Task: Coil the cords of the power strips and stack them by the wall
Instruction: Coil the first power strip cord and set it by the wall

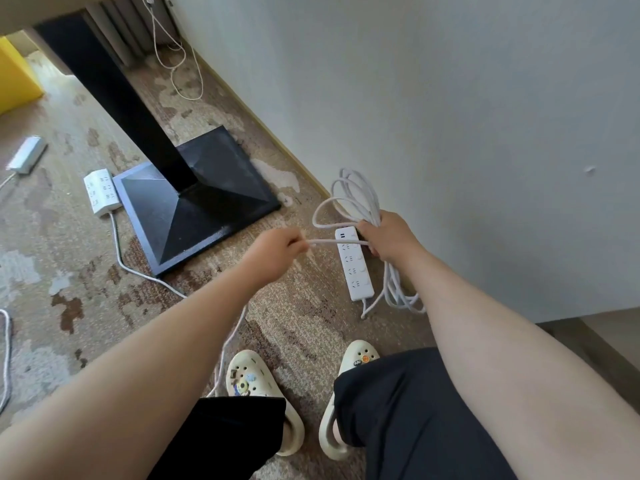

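Cord (332, 241) taut — between both fingers (300, 242)

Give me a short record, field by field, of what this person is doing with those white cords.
Right hand: right hand grips the coiled cord and held power strip
Left hand: left hand pinches a taut stretch of that cord
Waiting on carpet: second strip beside the black table base; third strip farther left
Wall: wall on the right, no stack seen yet

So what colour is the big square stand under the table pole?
Black. The flat square metal base shows best in the head view, sitting on the patchy brown carpet.
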